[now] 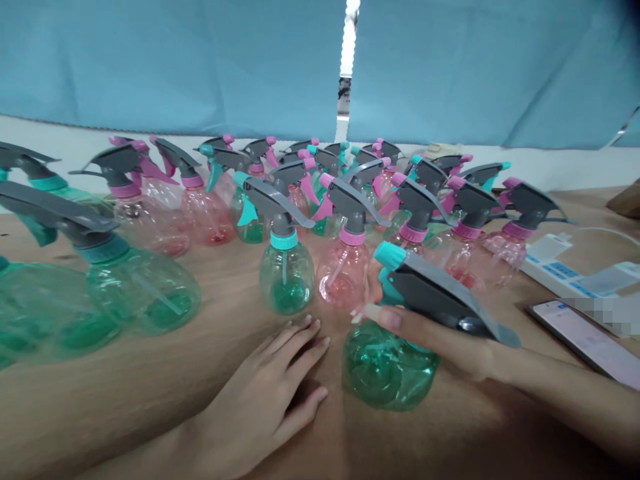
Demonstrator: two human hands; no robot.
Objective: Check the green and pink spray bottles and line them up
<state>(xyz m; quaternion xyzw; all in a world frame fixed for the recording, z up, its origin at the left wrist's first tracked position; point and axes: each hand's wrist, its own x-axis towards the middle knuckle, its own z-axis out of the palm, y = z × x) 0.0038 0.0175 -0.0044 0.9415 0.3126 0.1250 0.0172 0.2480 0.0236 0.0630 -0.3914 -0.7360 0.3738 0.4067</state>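
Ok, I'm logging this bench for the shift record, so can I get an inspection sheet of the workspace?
Surface: wooden table.
Job's things: green bottle, tilted, sprayer on.
Clutter: many pink and green spray bottles upright behind; phone and power strip at right.
Hands: left hand flat on table, open; right hand grips green bottle.
Cables: white cable by power strip.
Surroundings: blue curtain, lit gap.

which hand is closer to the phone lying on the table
Right. The right hand, gripping the tilted green spray bottle, is left of the phone; the left hand lies flat on the table farther left, beyond that bottle.
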